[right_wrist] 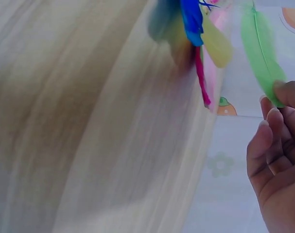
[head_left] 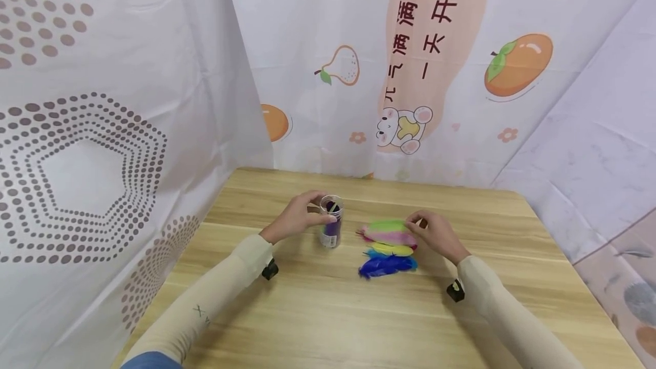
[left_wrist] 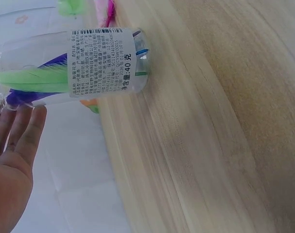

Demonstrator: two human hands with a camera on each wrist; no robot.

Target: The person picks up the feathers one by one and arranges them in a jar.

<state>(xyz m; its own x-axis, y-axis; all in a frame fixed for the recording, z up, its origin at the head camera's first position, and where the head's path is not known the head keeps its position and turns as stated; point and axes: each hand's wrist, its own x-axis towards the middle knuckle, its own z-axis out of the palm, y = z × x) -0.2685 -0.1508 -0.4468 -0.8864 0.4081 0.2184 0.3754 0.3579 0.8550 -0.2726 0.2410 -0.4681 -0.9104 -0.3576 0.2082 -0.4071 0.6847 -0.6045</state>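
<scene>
My left hand (head_left: 297,220) holds a clear cylindrical jar (head_left: 332,241) near its open top, thumb in front and fingers behind. The jar stands upright on the table and bears a white printed label (left_wrist: 103,63). Through its wall show a purple feather (left_wrist: 52,63) and a light green feather (left_wrist: 35,80). To the right of the jar, my right hand (head_left: 435,235) pinches the end of another green feather (right_wrist: 259,48) between thumb and fingertips. Just under it lie pink feathers (head_left: 392,238), a yellow feather (head_left: 392,249) and blue feathers (head_left: 386,265).
The wooden table (head_left: 328,318) has a light grain. A white printed cloth (head_left: 318,141) hangs behind it, and a dotted curtain (head_left: 195,73) hangs along the left. Both wrists carry a small black camera (head_left: 270,269).
</scene>
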